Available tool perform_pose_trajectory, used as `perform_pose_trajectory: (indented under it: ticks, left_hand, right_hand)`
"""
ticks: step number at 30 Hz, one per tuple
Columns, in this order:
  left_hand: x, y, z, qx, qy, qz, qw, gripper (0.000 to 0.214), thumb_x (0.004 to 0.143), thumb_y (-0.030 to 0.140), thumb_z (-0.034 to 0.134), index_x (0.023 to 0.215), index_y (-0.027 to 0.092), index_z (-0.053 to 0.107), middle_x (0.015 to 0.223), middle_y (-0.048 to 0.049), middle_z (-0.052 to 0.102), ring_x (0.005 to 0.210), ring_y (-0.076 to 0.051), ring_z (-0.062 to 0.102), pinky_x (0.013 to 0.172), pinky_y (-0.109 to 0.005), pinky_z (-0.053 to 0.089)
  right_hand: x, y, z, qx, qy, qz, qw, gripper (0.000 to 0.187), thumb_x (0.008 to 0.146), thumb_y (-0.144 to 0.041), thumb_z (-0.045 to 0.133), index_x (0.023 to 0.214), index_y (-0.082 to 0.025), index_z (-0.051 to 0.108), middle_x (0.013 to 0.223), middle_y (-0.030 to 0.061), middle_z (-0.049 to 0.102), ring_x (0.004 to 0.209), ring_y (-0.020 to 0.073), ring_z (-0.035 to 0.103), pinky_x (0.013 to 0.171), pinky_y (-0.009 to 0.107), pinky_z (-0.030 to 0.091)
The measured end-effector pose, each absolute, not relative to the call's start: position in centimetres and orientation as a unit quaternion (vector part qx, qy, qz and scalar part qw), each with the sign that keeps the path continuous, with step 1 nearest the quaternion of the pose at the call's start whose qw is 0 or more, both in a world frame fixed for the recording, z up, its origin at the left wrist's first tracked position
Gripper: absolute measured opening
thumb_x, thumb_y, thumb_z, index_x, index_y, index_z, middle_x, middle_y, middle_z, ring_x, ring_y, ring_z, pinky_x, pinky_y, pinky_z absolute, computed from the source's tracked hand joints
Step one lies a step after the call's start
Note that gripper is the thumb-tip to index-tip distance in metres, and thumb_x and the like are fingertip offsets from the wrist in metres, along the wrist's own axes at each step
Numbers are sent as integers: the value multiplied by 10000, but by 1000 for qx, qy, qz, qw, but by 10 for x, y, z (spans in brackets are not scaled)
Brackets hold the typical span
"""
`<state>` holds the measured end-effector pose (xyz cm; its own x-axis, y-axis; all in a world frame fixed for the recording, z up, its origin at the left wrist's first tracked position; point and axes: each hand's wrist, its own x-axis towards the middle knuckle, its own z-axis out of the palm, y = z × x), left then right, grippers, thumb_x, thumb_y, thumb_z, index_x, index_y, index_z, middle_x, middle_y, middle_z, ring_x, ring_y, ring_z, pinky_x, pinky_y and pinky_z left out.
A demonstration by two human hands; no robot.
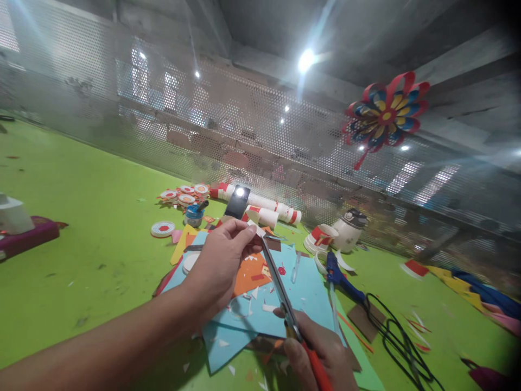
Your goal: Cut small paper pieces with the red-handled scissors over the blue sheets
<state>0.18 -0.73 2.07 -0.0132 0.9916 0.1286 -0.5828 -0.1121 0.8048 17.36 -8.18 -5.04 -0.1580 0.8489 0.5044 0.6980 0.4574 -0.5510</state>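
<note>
My left hand (pixel 228 255) pinches a small piece of white paper (pixel 256 228) between thumb and fingers, above the colored sheets. In my right hand (pixel 313 347) is a pair of scissors (pixel 280 285) with red handles. Their long blades point up and away, and the tips reach the white paper; whether they are cutting into it I cannot tell. Below both hands lie light blue paper sheets (pixel 313 288) and an orange piece of paper (pixel 246 277), strewn with small white scraps. A tiny red and yellow paper piece (pixel 266 270) rests on the orange.
A blue glue gun (pixel 344 279) with a coiled black cord (pixel 399 336) lies to the right. Cut paper cups (pixel 321 238) stand behind it. Paper rolls (pixel 268 203), a phone (pixel 237 202), a blue jar (pixel 194 216) and round paper pieces (pixel 186 200) line the back. A purple box (pixel 30 237) sits far left.
</note>
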Motion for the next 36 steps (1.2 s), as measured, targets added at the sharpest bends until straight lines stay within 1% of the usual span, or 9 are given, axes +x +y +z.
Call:
perform_pose_trajectory:
  ticks: [3, 6, 13, 16, 19, 21, 25, 30, 36]
  left_hand:
    - [2, -7, 20, 358, 278, 654, 606, 147, 742, 221, 650, 680, 143, 542, 682, 1, 570, 642, -104, 526, 680, -262, 434]
    - [1, -7, 20, 357, 276, 654, 607, 136, 749, 221, 645, 700, 144, 543, 693, 4, 567, 641, -104, 530, 691, -271, 434]
    - [2, -7, 20, 356, 283, 651, 608, 126, 762, 211, 633, 717, 144, 536, 687, 6, 568, 626, -98, 534, 658, -257, 418]
    - [2, -6, 20, 358, 279, 653, 606, 124, 762, 207, 629, 713, 143, 534, 668, 6, 575, 613, -97, 537, 658, -256, 418]
    - [2, -5, 19, 361, 282, 651, 605, 132, 764, 211, 624, 695, 143, 534, 656, 0, 586, 607, -100, 538, 662, -260, 420]
    - [2, -6, 20, 362, 285, 651, 604, 139, 764, 214, 624, 682, 144, 536, 649, -4, 589, 612, -104, 540, 662, -261, 420]
    - [2, -7, 20, 364, 288, 653, 599, 138, 766, 210, 620, 676, 144, 539, 638, -4, 586, 610, -105, 538, 661, -262, 422]
    - [2, -7, 19, 363, 282, 659, 595, 140, 743, 222, 643, 675, 144, 548, 635, -3, 584, 609, -108, 535, 666, -270, 425]
    - [2, -8, 20, 364, 284, 656, 597, 133, 765, 213, 622, 686, 143, 541, 641, -5, 584, 617, -107, 535, 673, -268, 426]
  right_hand:
    - [175, -81, -53, -500, -758, 116, 402, 528, 864, -594, 396, 991, -168, 681, 583, 26, 626, 506, 174, 584, 485, 228, 458]
    - [175, -80, -54, -497, -754, 132, 409, 513, 861, -593, 412, 996, -171, 671, 599, 21, 621, 495, 164, 574, 484, 225, 458]
    - [176, -81, -58, -500, -755, 154, 395, 580, 865, -637, 358, 1011, -164, 659, 599, 19, 591, 494, 162, 575, 473, 229, 452]
    - [177, -81, -58, -508, -752, 163, 387, 586, 865, -645, 353, 1019, -164, 650, 594, 22, 588, 540, 172, 595, 467, 219, 449]
    - [177, -81, -57, -499, -756, 165, 390, 566, 870, -634, 365, 1007, -164, 648, 560, 10, 562, 557, 176, 603, 469, 211, 452]
    - [176, -81, -56, -494, -759, 158, 395, 542, 875, -617, 375, 995, -166, 651, 557, 6, 559, 516, 164, 584, 463, 212, 448]
    - [174, -81, -55, -502, -752, 154, 399, 529, 874, -608, 374, 995, -177, 658, 551, 4, 585, 451, 153, 557, 453, 222, 441]
    - [173, -82, -55, -504, -741, 162, 412, 540, 861, -620, 395, 1011, -178, 668, 578, 18, 642, 474, 168, 597, 481, 233, 464]
    - [172, -83, -52, -511, -743, 137, 409, 551, 863, -627, 384, 979, -181, 685, 588, 15, 647, 498, 167, 608, 478, 225, 461]
